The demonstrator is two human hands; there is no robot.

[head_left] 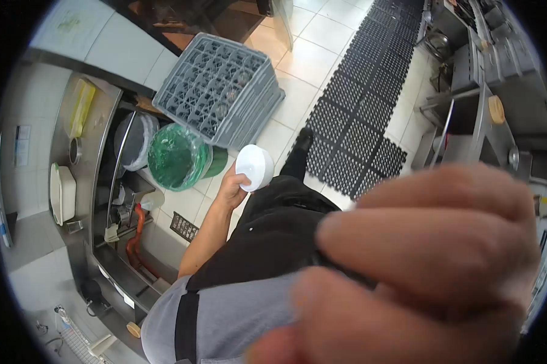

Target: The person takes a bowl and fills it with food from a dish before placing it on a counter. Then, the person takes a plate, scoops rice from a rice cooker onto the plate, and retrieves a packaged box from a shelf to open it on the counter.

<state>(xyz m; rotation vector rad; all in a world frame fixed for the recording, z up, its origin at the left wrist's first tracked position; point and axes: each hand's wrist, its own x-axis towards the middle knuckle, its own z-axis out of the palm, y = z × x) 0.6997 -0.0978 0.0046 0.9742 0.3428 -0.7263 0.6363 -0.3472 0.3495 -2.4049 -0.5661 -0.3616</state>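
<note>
My left hand [231, 189] grips a white bowl [256, 168] by its rim, with the thumb over the edge. The bowl is tilted and its inside partly shows. It hangs near the front of my black apron [267, 224], by a stack of grey glass racks. Very close to the camera, my right hand [419, 261] fills the lower right, large and blurred. Its fingers are curled together, and anything inside them is hidden.
Grey racks [216, 91] stand on the tiled floor beside a green-lined bin [177, 158] and a grey bin [137, 141]. A black rubber mat [364, 103] runs along the aisle. Steel counters line both sides; the left one [103, 109] holds a yellow item and a white container [63, 194].
</note>
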